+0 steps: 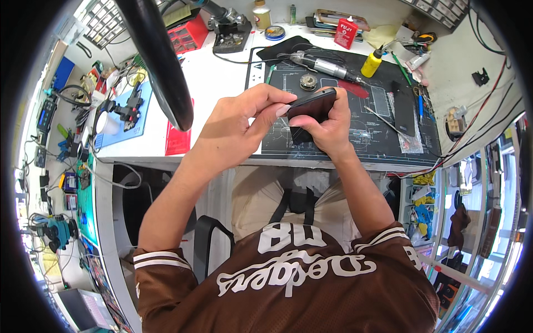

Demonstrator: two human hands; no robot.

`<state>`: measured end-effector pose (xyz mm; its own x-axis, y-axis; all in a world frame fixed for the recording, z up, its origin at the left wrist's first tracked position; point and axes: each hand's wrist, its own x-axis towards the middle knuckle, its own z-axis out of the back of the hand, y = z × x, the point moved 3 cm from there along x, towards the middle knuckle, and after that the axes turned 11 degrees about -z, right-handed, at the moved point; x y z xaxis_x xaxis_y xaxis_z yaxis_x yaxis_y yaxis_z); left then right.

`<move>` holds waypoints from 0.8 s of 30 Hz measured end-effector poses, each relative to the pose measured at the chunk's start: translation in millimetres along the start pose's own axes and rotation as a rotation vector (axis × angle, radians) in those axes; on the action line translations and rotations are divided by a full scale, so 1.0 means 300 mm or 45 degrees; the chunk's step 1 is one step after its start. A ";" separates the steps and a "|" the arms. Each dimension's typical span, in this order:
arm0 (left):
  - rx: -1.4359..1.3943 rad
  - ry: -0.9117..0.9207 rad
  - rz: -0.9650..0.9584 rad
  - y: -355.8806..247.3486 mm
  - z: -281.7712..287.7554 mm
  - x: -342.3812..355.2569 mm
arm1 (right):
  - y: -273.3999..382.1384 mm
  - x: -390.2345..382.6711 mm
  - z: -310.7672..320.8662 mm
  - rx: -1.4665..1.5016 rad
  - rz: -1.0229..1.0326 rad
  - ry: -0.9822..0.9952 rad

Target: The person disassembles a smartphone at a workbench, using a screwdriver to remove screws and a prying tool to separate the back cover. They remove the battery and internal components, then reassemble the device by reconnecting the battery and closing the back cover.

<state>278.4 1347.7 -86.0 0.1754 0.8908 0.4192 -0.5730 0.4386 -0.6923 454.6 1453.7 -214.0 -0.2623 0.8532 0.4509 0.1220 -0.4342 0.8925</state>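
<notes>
White workbench (222, 83), cluttered, bore a dark work mat (344, 133) printed with pale diagrams. Dark phone (313, 104): held above the mat's near edge, tilted, between both hands. Left hand (239, 125): fingers extended and pressed together, tips against the phone's left end, wrist bent inward, forearm running down and left. Right hand (327, 127): fingers curled under the phone, thumb across its lower edge, forearm bare to a brown striped sleeve. Electric screwdriver (327, 66) and yellow bottle (371, 64) lay farther back on the mat.
</notes>
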 end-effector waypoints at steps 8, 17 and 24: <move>0.338 0.183 -0.061 -0.082 0.064 0.010 | 0.036 0.013 -0.032 0.006 0.158 0.109; 0.456 0.339 0.046 -0.122 0.090 -0.013 | 0.137 0.055 -0.040 -0.257 0.482 0.378; 0.102 0.080 -0.345 0.025 -0.007 -0.035 | 0.162 0.115 0.022 -0.588 0.483 0.534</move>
<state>274.0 1341.9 -96.8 0.3785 0.7492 0.5436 -0.5594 0.6530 -0.5105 457.7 1463.9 -154.8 -0.6384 0.4773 0.6039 -0.1147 -0.8348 0.5385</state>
